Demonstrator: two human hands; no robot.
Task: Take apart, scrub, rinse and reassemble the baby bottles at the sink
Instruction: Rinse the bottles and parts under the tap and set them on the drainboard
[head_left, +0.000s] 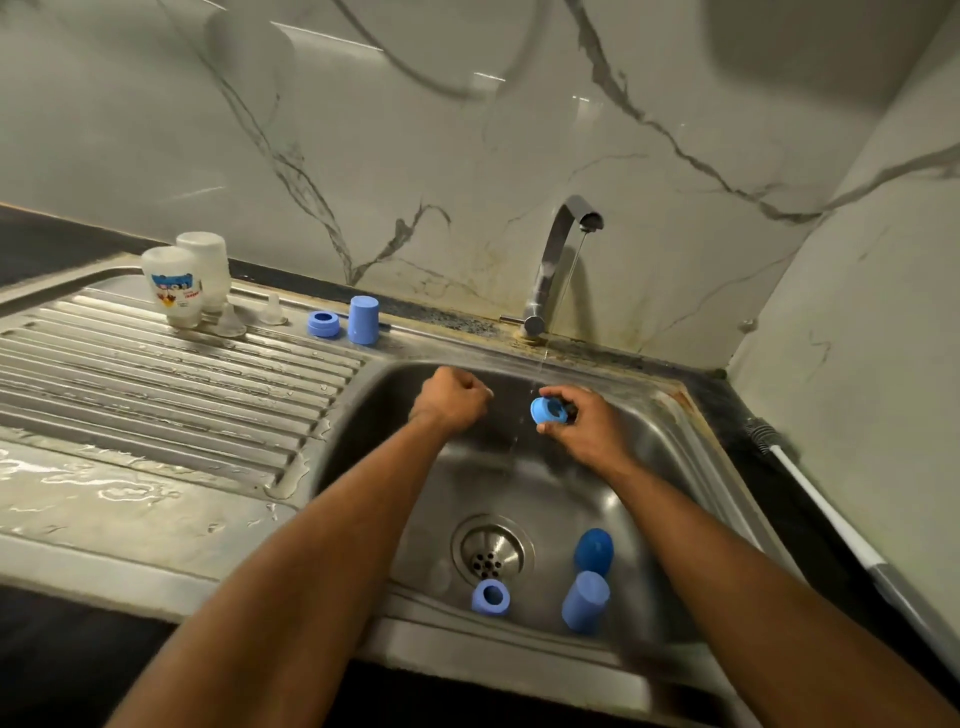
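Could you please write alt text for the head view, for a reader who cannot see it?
A person's right hand holds a blue plastic bottle ring under a thin stream from the steel tap, the left hand fisted beside it. More blue parts lie in the steel sink basin; two upturned clear bottles stand on the drainboard.

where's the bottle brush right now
In the head view the bottle brush lies on the dark counter right of the sink, along the wall, bristles toward the back corner. Neither hand touches it.
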